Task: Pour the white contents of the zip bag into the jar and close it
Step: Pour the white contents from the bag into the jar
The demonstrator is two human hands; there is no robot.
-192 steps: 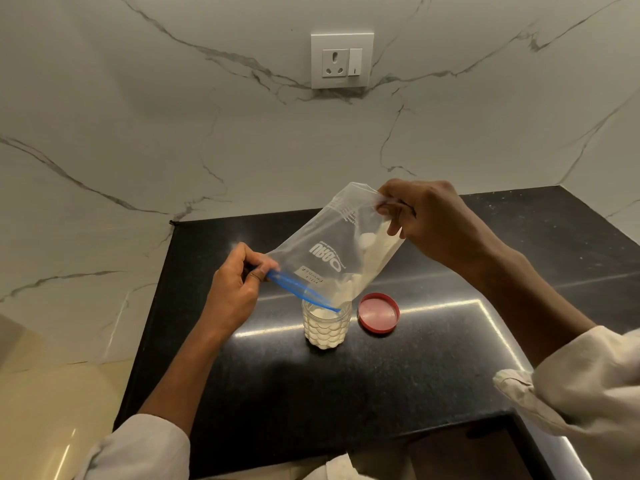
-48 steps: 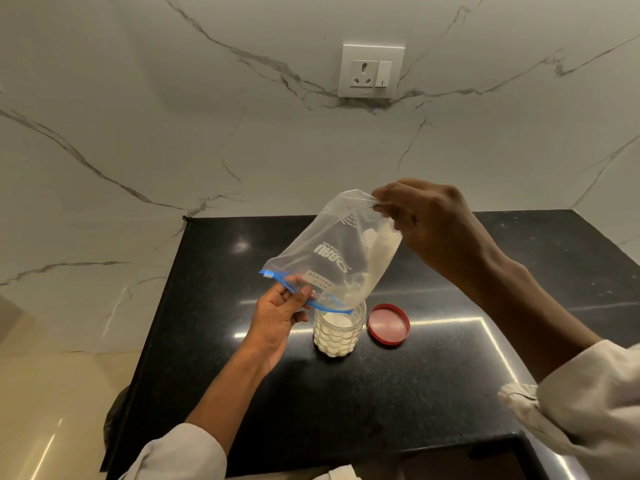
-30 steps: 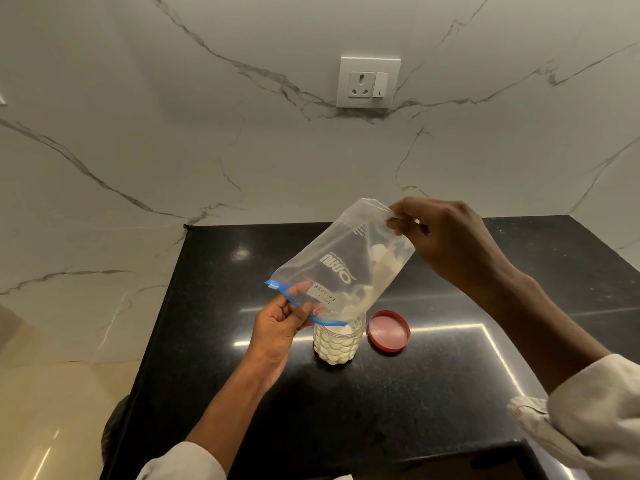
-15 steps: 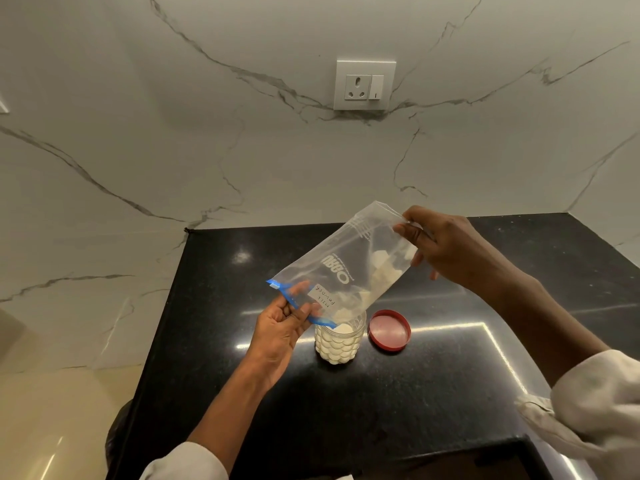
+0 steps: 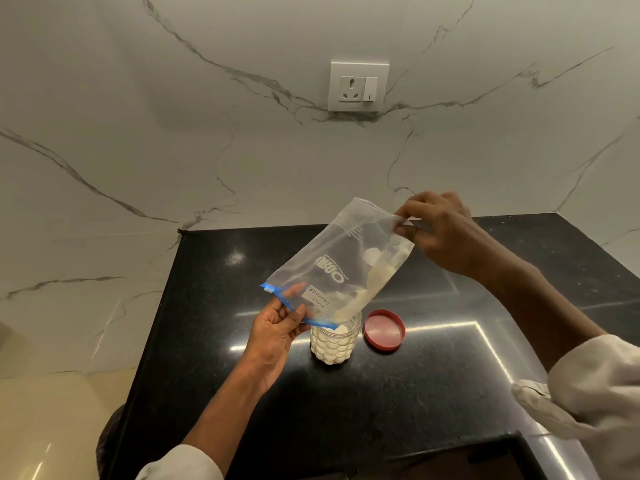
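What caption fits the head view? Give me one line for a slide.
Both hands tip the zip bag mouth-down over the nearly full jar, red lid lying beside it.

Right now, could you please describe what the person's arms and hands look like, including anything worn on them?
Both hands are bare: no gloves, rings or watch show on the left hand or the right hand. Each arm wears a loose, off-white sleeve, pushed up so the forearms are uncovered; the left sleeve bunches near the elbow, and the right sleeve is wrinkled with a folded cuff.
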